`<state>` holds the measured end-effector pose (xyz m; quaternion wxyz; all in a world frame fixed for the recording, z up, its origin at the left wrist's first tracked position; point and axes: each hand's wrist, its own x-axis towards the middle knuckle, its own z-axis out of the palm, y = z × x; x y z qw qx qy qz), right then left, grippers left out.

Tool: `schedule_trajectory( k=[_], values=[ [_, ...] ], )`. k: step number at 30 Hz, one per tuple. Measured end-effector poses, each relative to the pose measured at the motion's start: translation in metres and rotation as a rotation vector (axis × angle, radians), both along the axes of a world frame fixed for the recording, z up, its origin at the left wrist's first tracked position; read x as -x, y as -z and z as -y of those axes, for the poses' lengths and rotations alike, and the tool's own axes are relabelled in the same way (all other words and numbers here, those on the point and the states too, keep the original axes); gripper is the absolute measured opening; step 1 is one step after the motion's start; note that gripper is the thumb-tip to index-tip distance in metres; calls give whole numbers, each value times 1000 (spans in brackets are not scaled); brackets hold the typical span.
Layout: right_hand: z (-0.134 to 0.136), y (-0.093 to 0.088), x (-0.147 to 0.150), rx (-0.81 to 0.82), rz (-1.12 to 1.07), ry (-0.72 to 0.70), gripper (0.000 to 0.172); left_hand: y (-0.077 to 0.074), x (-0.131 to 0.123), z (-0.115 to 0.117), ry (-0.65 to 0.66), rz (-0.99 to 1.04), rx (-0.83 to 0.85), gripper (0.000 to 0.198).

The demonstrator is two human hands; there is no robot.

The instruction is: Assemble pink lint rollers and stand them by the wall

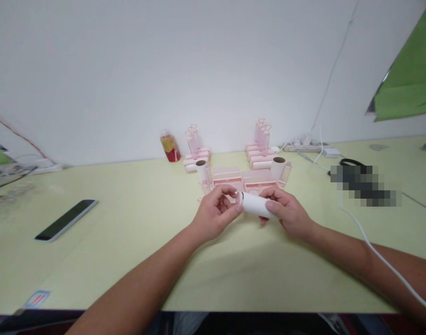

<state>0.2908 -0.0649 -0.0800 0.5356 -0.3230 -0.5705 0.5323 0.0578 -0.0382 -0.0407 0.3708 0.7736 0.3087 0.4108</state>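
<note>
Above the counter [136, 200], the white roll [255, 205] is gripped by the right hand [292, 213]; its pink end [238, 197], toward ten o'clock, is pinched by the left hand [213, 213], and is best kept coaxial, unforced.

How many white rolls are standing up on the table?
2. The left roll stands beyond the left hand, and the right roll beyond the right hand. The held roll is sideways, so it doesn't count. More may be hidden.
</note>
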Motion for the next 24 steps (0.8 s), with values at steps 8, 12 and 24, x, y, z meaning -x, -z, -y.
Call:
schedule_trajectory(
  k=[8, 12, 24],
  values=[
    [2, 2, 5, -165, 338, -227, 56, -2, -1, 3, 85, -63, 22, 32],
    [-1, 2, 4, -200, 366, -216, 58, -1, -1, 4, 101, -61, 22, 33],
    [-5, 2, 2, -188, 380, -239, 60, -4, 1, 1, 65, -196, -151, 35]
  ],
)
